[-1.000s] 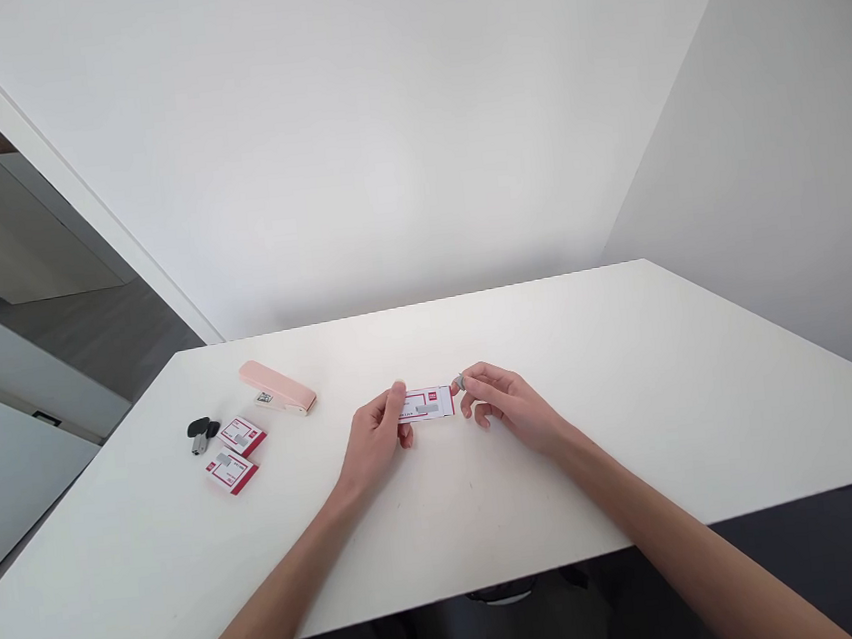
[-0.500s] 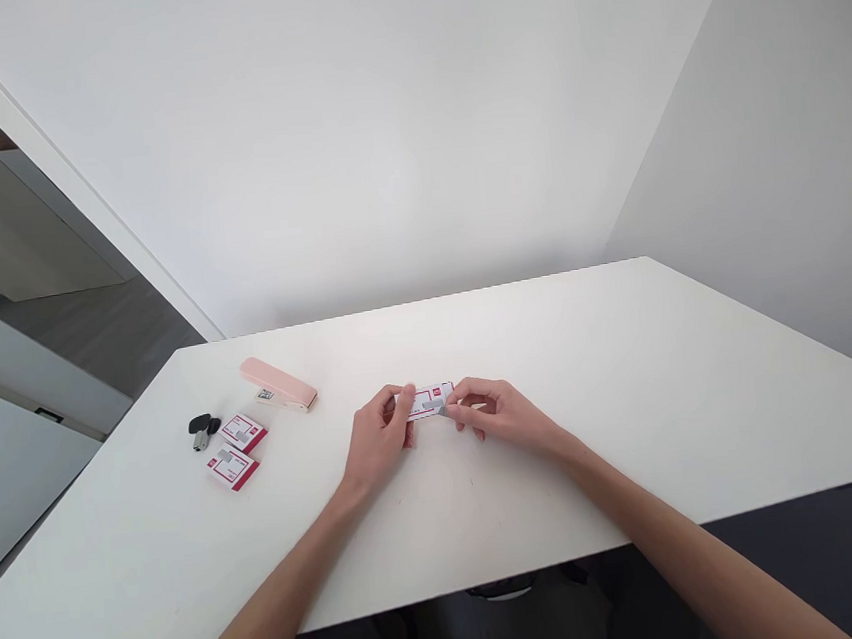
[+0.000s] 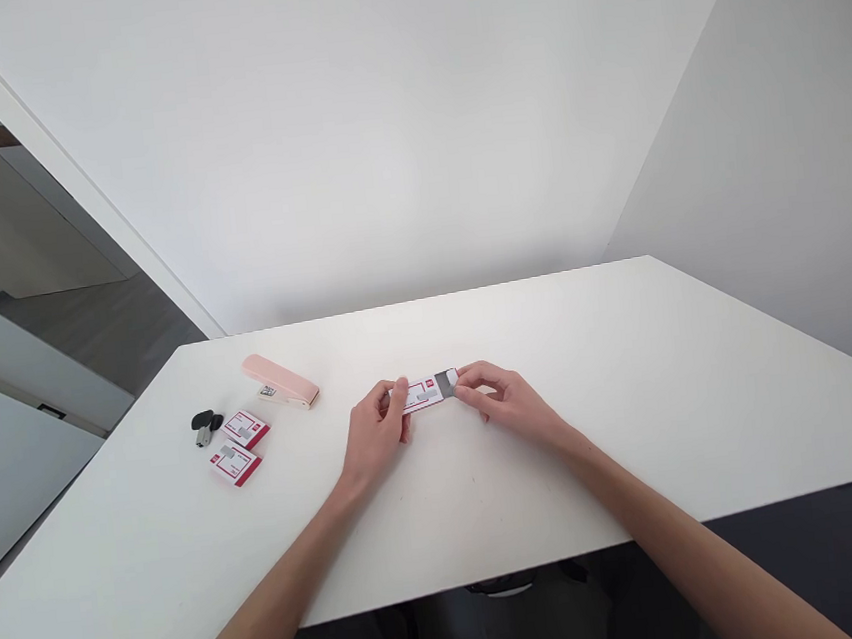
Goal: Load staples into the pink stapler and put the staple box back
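Observation:
A small white box with red print and edging, which looks like a staple box (image 3: 419,394), is held above the middle of the table. My left hand (image 3: 377,427) grips its left end, thumb on top and fingers beneath. At the box's right end a dark grey section (image 3: 446,383) with a whitish tip shows; whether it is an inner tray or its contents I cannot tell. My right hand (image 3: 507,402) pinches that end between thumb and forefinger, the other fingers curled.
To the left on the white table (image 3: 594,343) lie a pink stapler (image 3: 282,380) and two similar white-and-red boxes (image 3: 246,428), (image 3: 236,462) touching or nearly so. Beside them is a small black-and-grey object (image 3: 205,427). A wall (image 3: 409,140) rises behind the table.
The grey section now shows at the box's right end, where my right fingers were over it before. My right hand has shifted slightly right and up; the box is raised a little.

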A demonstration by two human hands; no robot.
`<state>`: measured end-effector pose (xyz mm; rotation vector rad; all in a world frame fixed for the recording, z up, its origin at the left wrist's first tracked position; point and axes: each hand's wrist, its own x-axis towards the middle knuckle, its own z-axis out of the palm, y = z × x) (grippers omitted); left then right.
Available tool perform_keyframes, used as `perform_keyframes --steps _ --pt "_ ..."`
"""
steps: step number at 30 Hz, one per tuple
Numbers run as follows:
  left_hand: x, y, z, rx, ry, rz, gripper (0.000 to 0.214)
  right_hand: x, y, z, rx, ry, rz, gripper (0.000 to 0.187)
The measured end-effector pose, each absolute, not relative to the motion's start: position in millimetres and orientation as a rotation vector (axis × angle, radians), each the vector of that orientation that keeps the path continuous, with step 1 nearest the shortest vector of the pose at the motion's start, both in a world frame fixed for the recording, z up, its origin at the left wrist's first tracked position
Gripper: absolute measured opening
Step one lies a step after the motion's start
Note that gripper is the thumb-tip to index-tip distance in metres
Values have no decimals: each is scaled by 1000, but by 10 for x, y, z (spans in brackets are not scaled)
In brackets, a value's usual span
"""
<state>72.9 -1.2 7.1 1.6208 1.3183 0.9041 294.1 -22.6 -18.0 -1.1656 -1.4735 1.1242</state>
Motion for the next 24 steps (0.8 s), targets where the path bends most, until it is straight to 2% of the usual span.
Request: perform_keyframes --steps 6,11,21,24 --pt "746 -40 36 1585 1238 843 48 2913 -189 -263 -1189 -1481 783 21" --pt "753 -58 22 1605 1201 768 48 2888 -189 -324 -1240 -1541 552 26" --pt "762 -66 35 1603 1177 725 46 2894 -208 -265 -1222 -1502 541 25" --pt "759 -61 35 1582 1171 722 45 2897 -203 -249 -1228 -1427 618 31"
